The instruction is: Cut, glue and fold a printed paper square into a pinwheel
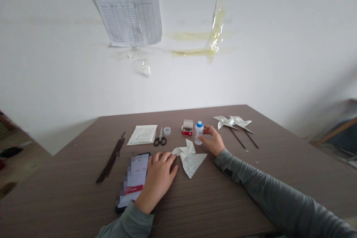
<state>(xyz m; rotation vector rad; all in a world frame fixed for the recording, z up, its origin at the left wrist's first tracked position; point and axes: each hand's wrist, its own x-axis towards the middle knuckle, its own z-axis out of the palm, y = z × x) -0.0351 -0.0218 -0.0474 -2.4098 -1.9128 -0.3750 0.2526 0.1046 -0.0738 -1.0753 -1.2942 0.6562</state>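
My right hand point(214, 140) grips a small white glue bottle point(199, 134) with a blue cap, thumb in front and fingers at its right side. The bottle stands upright on the table. My left hand point(161, 174) lies open on the tabletop, fingers spread, its fingertips by the left tip of a folded paper pinwheel point(192, 161) made of printed paper. No stick shows on this pinwheel. Left of that hand is a phone point(141, 173) displaying a time, partly blurred out. An open red box of small metal pins point(187, 129) sits just left of the bottle.
Black-handled scissors point(160, 140), a clear round cap or roll point(167, 131) and a stack of printed paper point(142, 135) lie toward the back. Several dark sticks point(113, 156) are at left. Two pinwheels on sticks point(233, 122) lie at right. A white wall point(178, 89) bounds the table behind.
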